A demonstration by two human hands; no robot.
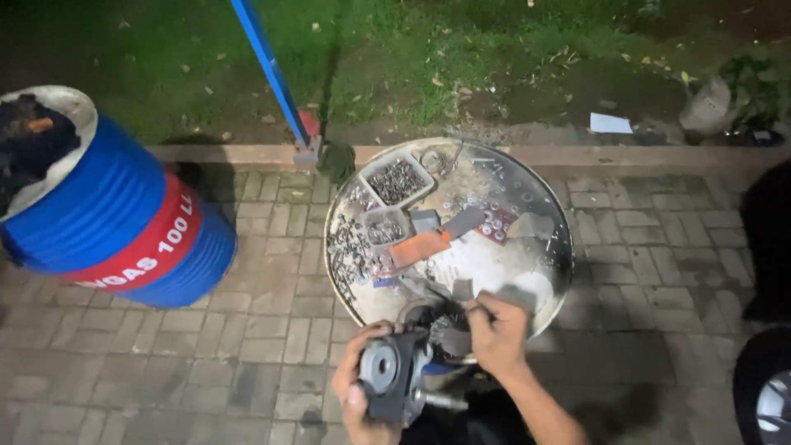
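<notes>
My left hand (356, 394) grips a dark grey metal machine part (394, 372) with a round hub face and a shaft sticking out at its lower right. My right hand (497, 331) is closed on a small piece at the part's upper right side, just above the near rim of a large round metal tray (544, 284). The tray holds several loose bolts and nuts, two small clear tubs of fasteners (397, 181), an orange-handled tool (418, 247) and dark flat pieces.
A blue drum with a red band (124, 222) stands at the left on the brick paving. A blue pole (268, 66) rises from a foot by the kerb. Grass lies beyond. Dark vehicle parts (766, 387) sit at the right edge.
</notes>
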